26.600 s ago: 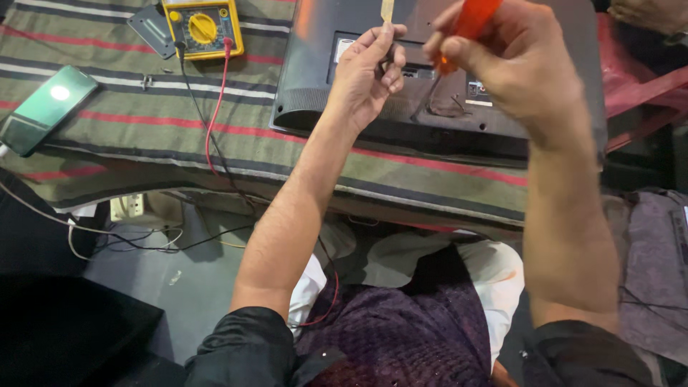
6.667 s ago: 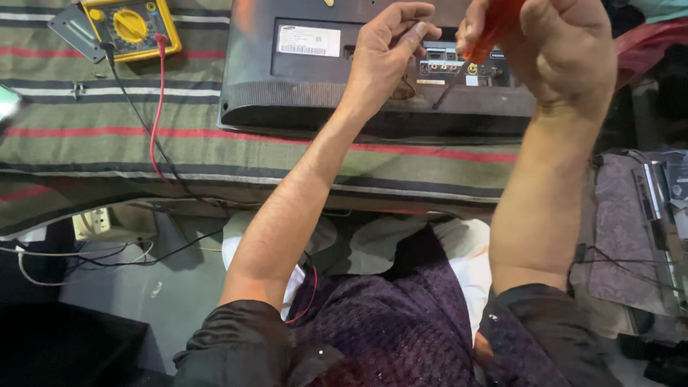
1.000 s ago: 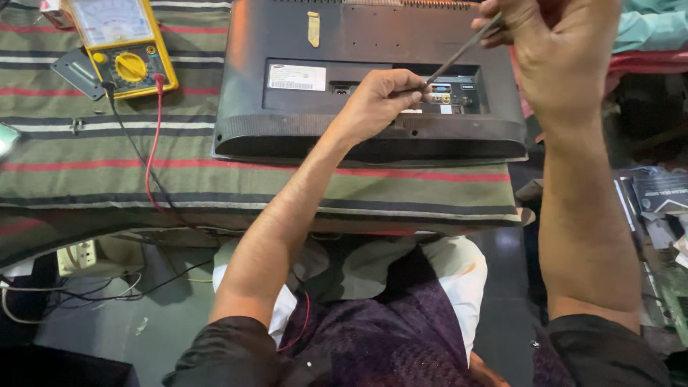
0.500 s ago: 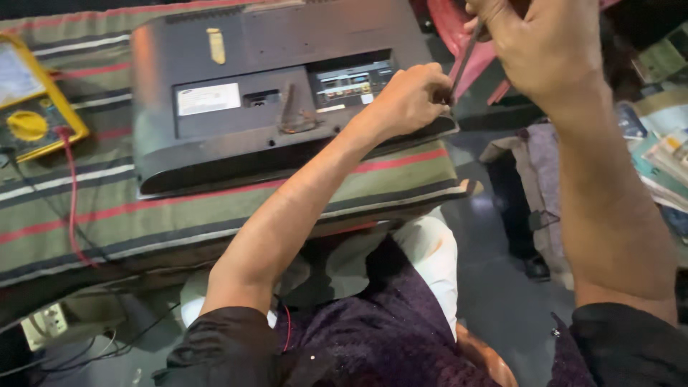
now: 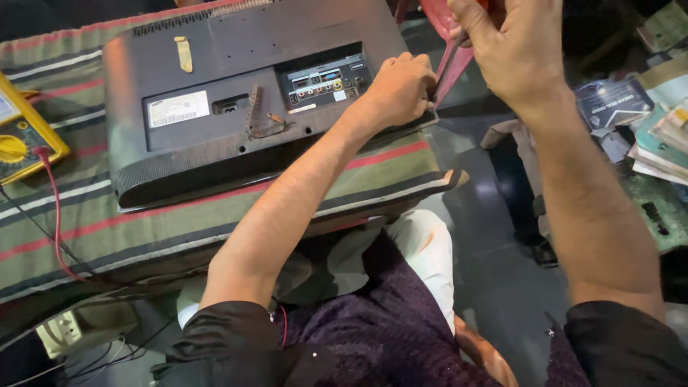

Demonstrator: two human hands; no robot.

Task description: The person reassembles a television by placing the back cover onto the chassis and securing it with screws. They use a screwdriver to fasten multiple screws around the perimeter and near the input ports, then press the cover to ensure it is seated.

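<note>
A dark flat television [image 5: 236,93] lies face down on a striped cloth [image 5: 143,222], its back panel with a row of ports facing up. My left hand [image 5: 401,86] rests with curled fingers on the set's near right corner. My right hand [image 5: 512,46] is closed around a screwdriver [image 5: 446,64] whose shaft slants down to that same corner, right beside my left fingers. The tool's tip is hidden behind my left hand.
A yellow multimeter [image 5: 21,140] with a red lead [image 5: 54,215] sits at the left edge of the cloth. A red plastic chair [image 5: 444,18] stands beyond the table. Papers and circuit boards [image 5: 645,129] are stacked at the right. A power strip [image 5: 64,333] lies on the floor.
The view has swung left, so the television sits further left in frame. Both hands have shifted from the port panel to the set's right corner, still holding the screwdriver.
</note>
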